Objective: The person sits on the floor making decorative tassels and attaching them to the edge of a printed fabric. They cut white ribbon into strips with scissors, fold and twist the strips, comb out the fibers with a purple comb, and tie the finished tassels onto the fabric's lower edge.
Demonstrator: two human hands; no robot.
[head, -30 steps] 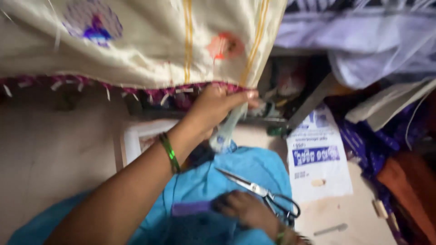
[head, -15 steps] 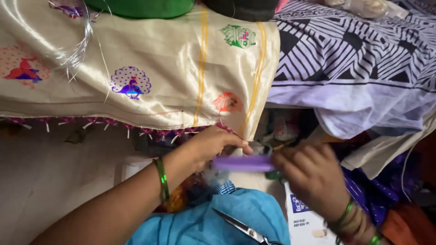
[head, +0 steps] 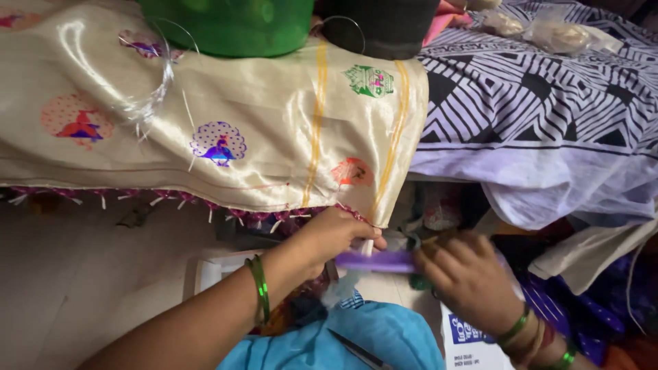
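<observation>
My left hand (head: pixel 334 236) and my right hand (head: pixel 465 274) both pinch a narrow purple strip (head: pixel 375 261) stretched level between them, one hand at each end. They are just below the hanging corner of a cream silk cloth (head: pixel 274 130) with peacock motifs, yellow stripes and a purple tasselled edge. Green bangles sit on both wrists. A blue cloth (head: pixel 356 339) lies under my hands, with scissors (head: pixel 360 351) partly showing on it.
A black-and-white patterned sheet (head: pixel 548 103) covers the surface at right. A green tub (head: pixel 233 24) and a dark container (head: pixel 380 24) stand on the cream cloth. A printed paper packet (head: pixel 469 342) lies at lower right; dark fabrics pile under the sheet.
My right hand came up from the scissors on the blue cloth and took the purple strip's right end. The view tilted up, showing more of the cream cloth and patterned sheet.
</observation>
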